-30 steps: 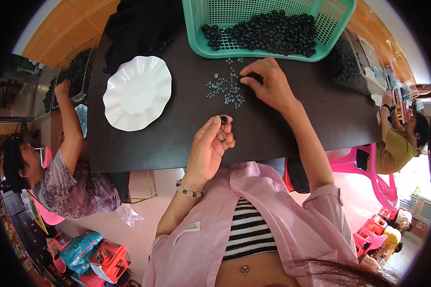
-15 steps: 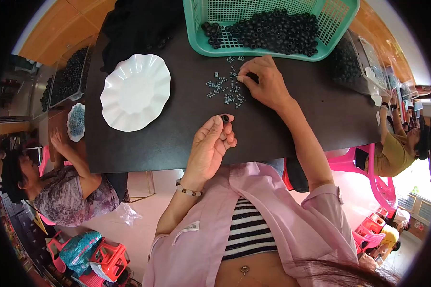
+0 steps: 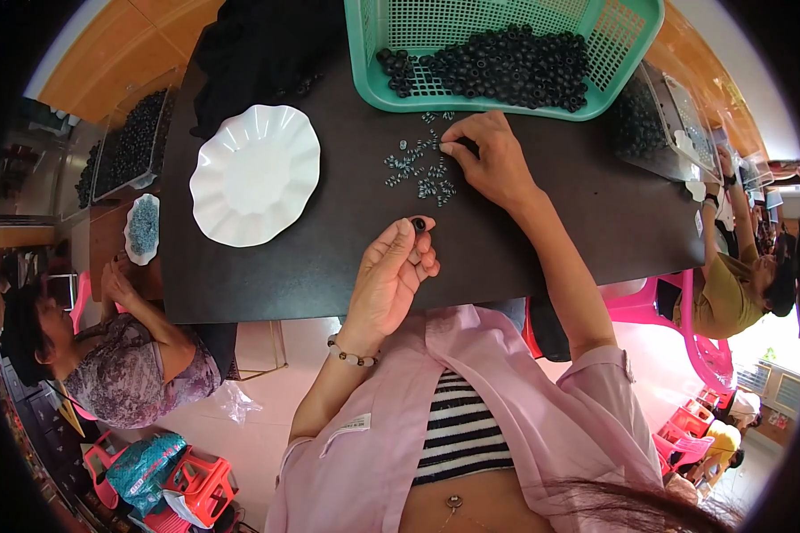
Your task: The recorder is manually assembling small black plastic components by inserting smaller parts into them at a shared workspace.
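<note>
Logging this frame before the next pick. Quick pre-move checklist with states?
1. Left hand holds a black ring at its fingertips: ok.
2. Right hand on the small grey parts: ok.
3. Which grey part is pinched: cannot tell.
4. White plate within reach on the dark table: ok.
5. Green basket stocked with black rings: ok.
</note>
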The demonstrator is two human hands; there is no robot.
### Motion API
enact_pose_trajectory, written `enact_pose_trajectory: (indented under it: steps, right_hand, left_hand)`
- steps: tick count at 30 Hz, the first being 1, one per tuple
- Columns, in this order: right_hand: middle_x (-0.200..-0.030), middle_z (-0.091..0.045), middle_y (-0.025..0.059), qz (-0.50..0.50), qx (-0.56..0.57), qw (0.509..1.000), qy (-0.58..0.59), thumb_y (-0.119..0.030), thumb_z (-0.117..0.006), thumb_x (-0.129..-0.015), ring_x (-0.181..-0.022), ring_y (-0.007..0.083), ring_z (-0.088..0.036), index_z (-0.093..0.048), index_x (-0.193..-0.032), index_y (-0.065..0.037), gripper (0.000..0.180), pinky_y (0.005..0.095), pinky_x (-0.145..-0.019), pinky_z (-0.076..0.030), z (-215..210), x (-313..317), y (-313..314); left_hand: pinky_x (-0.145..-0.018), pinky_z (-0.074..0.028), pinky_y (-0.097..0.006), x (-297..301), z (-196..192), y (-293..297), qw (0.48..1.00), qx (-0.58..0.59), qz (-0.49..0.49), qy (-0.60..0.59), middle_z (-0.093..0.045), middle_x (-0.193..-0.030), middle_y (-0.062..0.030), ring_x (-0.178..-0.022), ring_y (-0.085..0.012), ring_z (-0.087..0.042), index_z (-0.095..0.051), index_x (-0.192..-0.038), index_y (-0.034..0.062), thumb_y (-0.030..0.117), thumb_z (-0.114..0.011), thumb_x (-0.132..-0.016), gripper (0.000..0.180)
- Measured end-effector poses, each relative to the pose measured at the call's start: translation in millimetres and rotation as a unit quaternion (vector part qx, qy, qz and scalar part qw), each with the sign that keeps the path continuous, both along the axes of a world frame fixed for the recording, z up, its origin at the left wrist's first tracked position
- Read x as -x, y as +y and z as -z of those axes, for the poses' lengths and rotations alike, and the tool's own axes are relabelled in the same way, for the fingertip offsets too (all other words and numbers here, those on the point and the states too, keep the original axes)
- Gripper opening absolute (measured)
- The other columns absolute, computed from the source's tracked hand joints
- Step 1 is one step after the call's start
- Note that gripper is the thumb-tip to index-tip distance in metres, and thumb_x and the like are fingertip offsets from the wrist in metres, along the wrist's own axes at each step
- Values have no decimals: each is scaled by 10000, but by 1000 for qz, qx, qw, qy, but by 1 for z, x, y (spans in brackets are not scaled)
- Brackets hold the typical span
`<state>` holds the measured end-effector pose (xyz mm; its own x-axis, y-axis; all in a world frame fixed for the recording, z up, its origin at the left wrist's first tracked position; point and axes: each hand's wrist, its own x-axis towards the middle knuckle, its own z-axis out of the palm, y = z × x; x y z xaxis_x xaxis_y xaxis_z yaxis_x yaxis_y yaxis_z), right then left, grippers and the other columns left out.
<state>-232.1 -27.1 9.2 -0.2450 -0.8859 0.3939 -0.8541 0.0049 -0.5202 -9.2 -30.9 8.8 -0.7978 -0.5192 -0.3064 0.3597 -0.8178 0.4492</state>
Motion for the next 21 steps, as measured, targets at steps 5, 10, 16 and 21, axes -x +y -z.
enact_pose_trajectory:
  steps: [5,10,16,21]
  right_hand:
    - [-806,-627,45,22,-47,987,-151,-63,-705,-788,-734,157,-554,-673,-874,-33,96,282,-665,-465,-17,-4,16]
    - [-798,-619,43,-50,-34,973,-222,-21,-708,-772,-735,141,-563,-684,-875,-27,107,275,-691,-469,-51,-29,42]
    - [-738,-616,10,-163,-19,976,-144,2,-731,-689,-754,205,-519,-676,-829,-64,165,312,-676,-447,-71,-49,54]
    - [-742,-617,15,-173,-18,982,-76,-20,-740,-680,-744,213,-521,-661,-866,-66,207,322,-638,-460,-74,-48,58]
  left_hand:
    - [-681,-448,-261,0,-1,-2,1000,-6,0,1,-543,-796,3,-713,-90,-502,-586,-1090,26,255,-476,-996,272]
    - [-694,-459,-243,-1,-3,-3,1000,12,12,-10,-533,-808,27,-726,-72,-502,-595,-1093,18,288,-489,-990,308]
    - [-682,-463,-237,1,3,2,999,39,3,-6,-560,-823,15,-719,-76,-517,-615,-1068,17,255,-525,-975,271]
    - [-678,-459,-233,3,3,8,997,70,0,-29,-588,-812,-9,-718,-88,-533,-626,-1047,11,236,-556,-958,252]
